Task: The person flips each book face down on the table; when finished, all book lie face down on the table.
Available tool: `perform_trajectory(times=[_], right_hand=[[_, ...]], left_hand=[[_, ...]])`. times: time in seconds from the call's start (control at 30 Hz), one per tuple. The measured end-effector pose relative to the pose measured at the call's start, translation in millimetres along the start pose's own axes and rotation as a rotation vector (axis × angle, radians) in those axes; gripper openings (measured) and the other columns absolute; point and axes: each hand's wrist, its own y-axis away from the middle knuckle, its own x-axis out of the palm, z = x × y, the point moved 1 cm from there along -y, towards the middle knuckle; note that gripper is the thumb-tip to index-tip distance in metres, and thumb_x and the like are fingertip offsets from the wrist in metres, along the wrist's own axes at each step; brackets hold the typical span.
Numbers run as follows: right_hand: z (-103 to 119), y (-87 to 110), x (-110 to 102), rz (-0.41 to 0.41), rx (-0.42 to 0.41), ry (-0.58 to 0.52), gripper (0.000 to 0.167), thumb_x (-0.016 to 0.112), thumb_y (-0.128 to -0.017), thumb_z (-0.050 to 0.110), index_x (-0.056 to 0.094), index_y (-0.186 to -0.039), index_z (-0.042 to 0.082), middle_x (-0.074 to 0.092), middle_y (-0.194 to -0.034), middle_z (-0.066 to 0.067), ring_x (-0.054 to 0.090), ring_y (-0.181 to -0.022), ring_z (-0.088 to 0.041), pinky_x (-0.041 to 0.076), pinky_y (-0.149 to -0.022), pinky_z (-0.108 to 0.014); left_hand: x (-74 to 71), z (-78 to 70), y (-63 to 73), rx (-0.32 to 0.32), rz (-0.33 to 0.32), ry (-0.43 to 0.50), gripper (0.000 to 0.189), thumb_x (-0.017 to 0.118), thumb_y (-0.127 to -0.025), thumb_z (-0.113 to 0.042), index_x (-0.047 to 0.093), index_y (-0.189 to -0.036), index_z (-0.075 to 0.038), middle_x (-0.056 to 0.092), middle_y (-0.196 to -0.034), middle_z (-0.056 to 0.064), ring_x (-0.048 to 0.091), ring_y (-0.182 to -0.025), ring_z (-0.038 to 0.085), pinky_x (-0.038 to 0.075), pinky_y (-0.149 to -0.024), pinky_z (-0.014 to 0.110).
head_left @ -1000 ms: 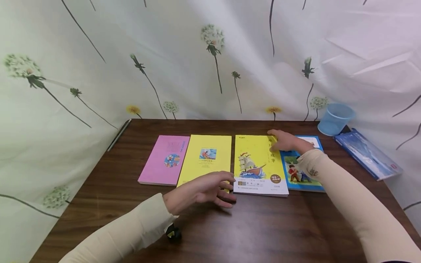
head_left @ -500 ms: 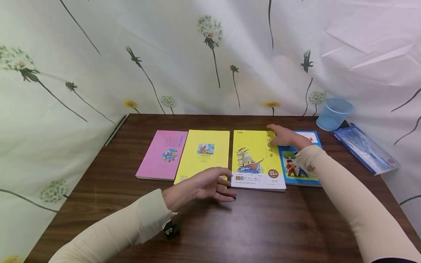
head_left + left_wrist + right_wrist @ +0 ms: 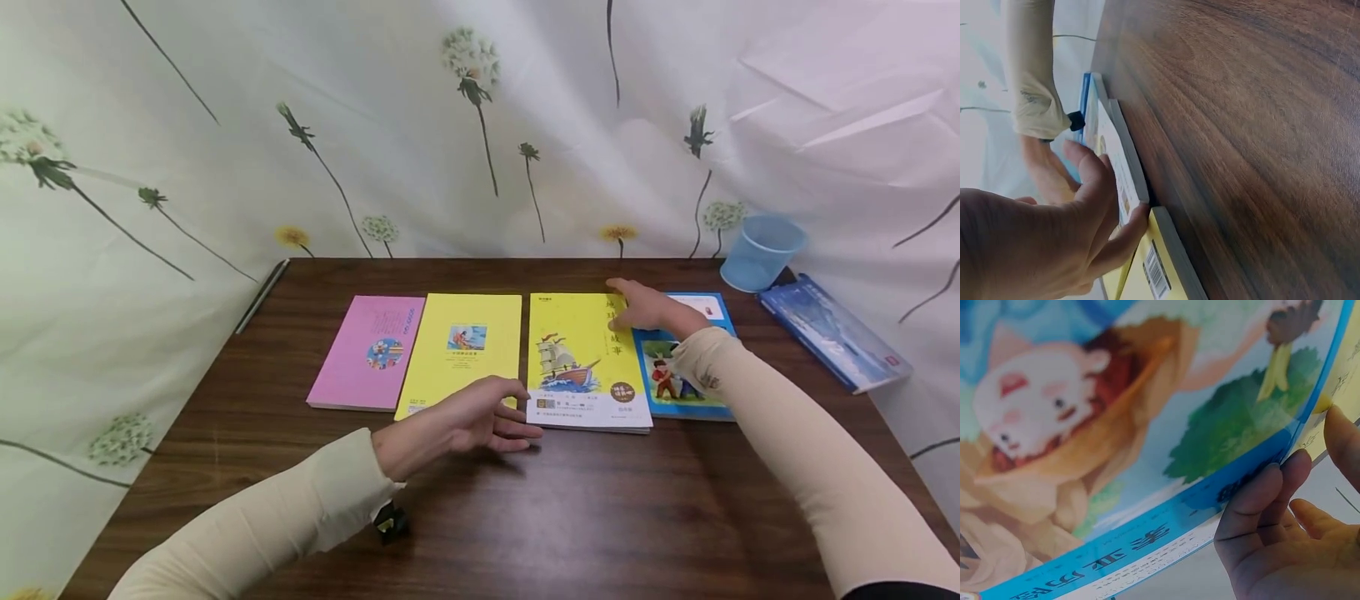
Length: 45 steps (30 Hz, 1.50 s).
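Observation:
A yellow book with a sailing ship on its cover (image 3: 562, 358) lies between my hands. My left hand (image 3: 480, 417), fingers loosely spread, is at its near left corner; in the left wrist view a fingertip meets that corner. My right hand (image 3: 648, 307) reaches over the book's far right corner, thumb and fingers apart. In the right wrist view its fingertips are at the edge of a blue picture book (image 3: 1210, 425), and the thumb is beside the yellow cover. That blue book (image 3: 675, 392) is partly hidden by my right forearm.
Left of the ship book lie another yellow book (image 3: 468, 317) and a pink book (image 3: 363, 354). A light blue cup (image 3: 761, 254) and a blue book with a mountain cover (image 3: 832, 333) are at the far right. A thin rod (image 3: 262, 296) lies along the table's left edge.
The head view has shifted slightly, so the table and books sit a little higher in it. Both hands keep almost the same places at the ship book.

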Motion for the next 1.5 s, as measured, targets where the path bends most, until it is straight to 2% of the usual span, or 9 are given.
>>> perform_trajectory(times=[0.2,0.4,0.63,0.83,1.0,1.13,1.23,1.4,1.5], right_hand=[[3,-2.5,-3,-0.004,0.001,0.016,0.08,0.065,-0.095,0.019,0.018,-0.158,0.004,0.023,-0.16,-0.029,0.038,-0.131,-0.044,0.03,-0.115,-0.064],[1,-4.2,-1,0.002,0.005,0.013,0.081,0.065,-0.095,0.021,0.017,-0.159,0.006,0.024,-0.159,-0.029,0.04,-0.129,-0.044,0.031,-0.114,-0.064],[-4,-3.8,-2,0.006,0.015,0.036,0.081,0.065,-0.095,0.021,0.017,-0.159,0.006,0.027,-0.157,-0.029,0.043,-0.126,-0.043,0.034,-0.112,-0.064],[-1,-4.5,-1,-0.009,-0.003,0.048,0.082,0.066,-0.094,0.02,0.019,-0.159,0.006,0.025,-0.159,-0.03,0.04,-0.132,-0.044,0.032,-0.113,-0.064],[0,-6.6,-1,-0.022,0.0,0.054,0.082,0.067,-0.093,0.02,0.019,-0.159,0.007,0.024,-0.16,-0.029,0.039,-0.134,-0.045,0.032,-0.113,-0.064],[-1,-6.2,1,-0.028,-0.006,0.034,0.084,0.067,-0.093,0.019,0.018,-0.159,0.007,0.027,-0.157,-0.029,0.049,-0.122,-0.043,0.04,-0.108,-0.06],[-2,-5.7,2,-0.032,-0.01,0.032,0.084,0.067,-0.093,0.018,0.018,-0.159,0.007,0.029,-0.156,-0.03,0.051,-0.118,-0.041,0.042,-0.106,-0.059],[-3,-7.2,1,-0.043,-0.004,0.04,0.082,0.067,-0.093,0.02,0.019,-0.159,0.008,0.029,-0.157,-0.028,0.046,-0.125,-0.041,0.036,-0.111,-0.062],[-3,-7.6,1,-0.044,-0.003,0.037,0.083,0.067,-0.093,0.02,0.019,-0.159,0.008,0.03,-0.157,-0.028,0.048,-0.123,-0.041,0.037,-0.11,-0.062]], left_hand=[[1.3,0.7,0.5,0.005,-0.015,0.035,0.053,0.055,-0.091,-0.018,0.037,-0.14,-0.009,0.053,-0.134,0.027,0.072,-0.091,0.023,0.054,-0.064,0.025],[0.2,2.0,-4.0,0.008,-0.03,0.047,0.034,0.054,-0.091,-0.017,0.045,-0.123,-0.011,0.059,-0.121,0.018,0.068,-0.086,0.019,0.048,-0.059,0.022],[4.1,4.1,-16.3,0.052,-0.001,-0.01,0.024,0.055,-0.093,-0.018,0.05,-0.115,-0.009,0.057,-0.102,0.008,0.059,-0.072,0.014,0.044,-0.055,0.02],[5.1,7.7,-22.3,0.099,-0.025,-0.081,0.03,0.057,-0.093,-0.016,0.055,-0.121,-0.005,0.055,-0.091,0.004,0.056,-0.069,0.012,0.043,-0.054,0.019],[6.9,6.3,-24.0,0.145,-0.055,-0.13,0.03,0.059,-0.093,-0.015,0.052,-0.121,-0.006,0.056,-0.092,0.004,0.059,-0.069,0.011,0.043,-0.054,0.019],[7.7,6.0,-24.9,0.169,-0.067,-0.153,0.025,0.06,-0.093,-0.015,0.051,-0.115,-0.007,0.057,-0.095,0.006,0.062,-0.071,0.012,0.044,-0.055,0.019],[7.7,5.7,-26.0,0.171,-0.069,-0.165,0.025,0.06,-0.094,-0.015,0.051,-0.115,-0.007,0.059,-0.096,0.006,0.064,-0.073,0.012,0.045,-0.057,0.02],[7.1,4.3,-27.8,0.168,-0.079,-0.17,0.027,0.06,-0.093,-0.015,0.051,-0.118,-0.006,0.059,-0.098,0.008,0.065,-0.074,0.013,0.047,-0.057,0.021],[7.0,3.4,-28.5,0.167,-0.087,-0.169,0.027,0.06,-0.093,-0.014,0.052,-0.118,-0.006,0.06,-0.099,0.008,0.065,-0.073,0.013,0.047,-0.057,0.021]])
